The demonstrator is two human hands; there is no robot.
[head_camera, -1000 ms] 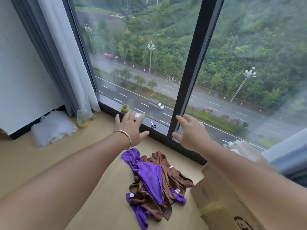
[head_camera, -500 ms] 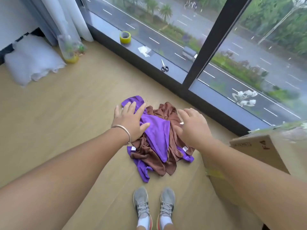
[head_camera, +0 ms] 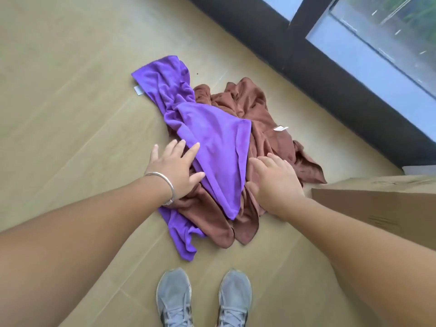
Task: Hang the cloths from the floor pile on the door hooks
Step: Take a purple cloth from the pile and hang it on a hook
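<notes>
Pile of cloths (head_camera: 219,156) lies on the floor (head_camera: 70,102), directly ahead of the person's shoes (head_camera: 203,298). Two colours are mixed in the heap. A purple cloth (head_camera: 207,142) runs diagonally across the top, from a bunched end at the far left down toward the near side; a white tag (head_camera: 137,90) sticks out at its far-left edge. More purple fabric (head_camera: 181,234) shows at the near-left edge of the heap; cannot tell whether it is the same piece. Brown cloth (head_camera: 266,119) lies underneath and spreads to the right and to the near side, crumpled, with a small white tag (head_camera: 280,128) on it.

Left hand (head_camera: 175,172): fingers straight and spread, palm down, over the left edge of the purple cloth; fingertips appear to touch the fabric, and nothing is gripped. A thin metal bracelet (head_camera: 165,185) sits on that wrist.

Right hand (head_camera: 276,182): fingers extended with a slight relaxed bend, palm down, over the brown cloth at the right of the heap; holds nothing. Contact with the fabric cannot be confirmed. The hands are apart, one on each side of the purple strip.

Surroundings: a cardboard box (head_camera: 377,208) stands just right of the heap, its corner near the brown cloth. Beyond the heap, a dark window frame (head_camera: 342,90) runs diagonally along the floor, with glass (head_camera: 377,43) above it. Floor is pale wood-look boards.
</notes>
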